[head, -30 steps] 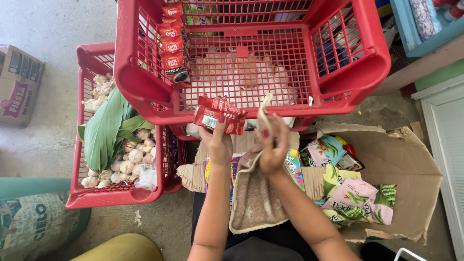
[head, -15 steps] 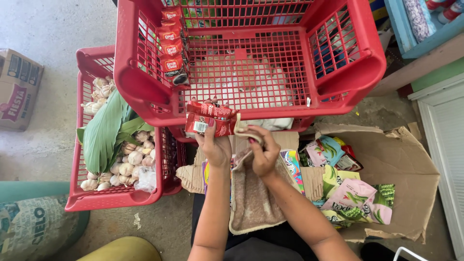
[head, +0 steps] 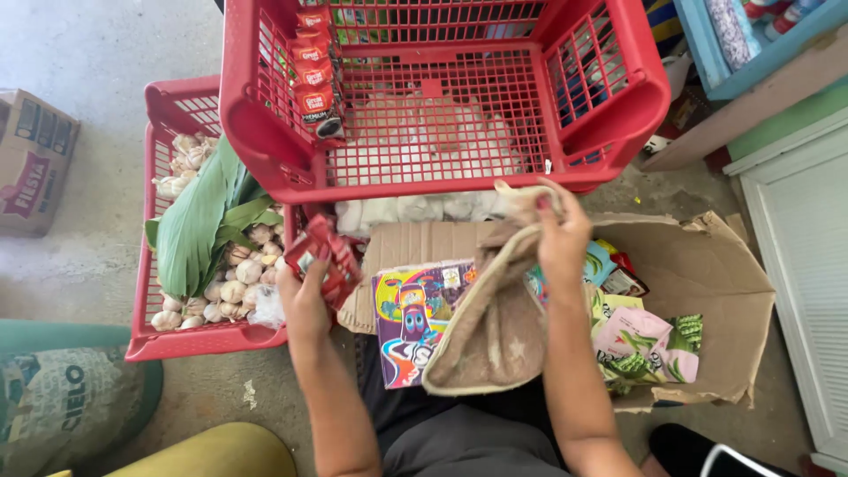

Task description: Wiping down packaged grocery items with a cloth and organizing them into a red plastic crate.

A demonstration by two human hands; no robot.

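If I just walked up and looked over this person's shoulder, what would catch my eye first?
Probably the big red plastic basket at the top, a strip of small red packets hanging down its inside wall. Below it, the left hand holds a bunch of red sachets, and the right hand lifts a beige cloth. At the left, a lower red crate holds garlic bulbs and green leaves.

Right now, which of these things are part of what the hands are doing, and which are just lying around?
In hand:
left hand holding red sachets
right hand gripping the brown cloth
upper red crate, sachets hung on its wall

Lying about:
garlic bulbs and green leaves in the lower crate
colourful packets on flattened cardboard
sack
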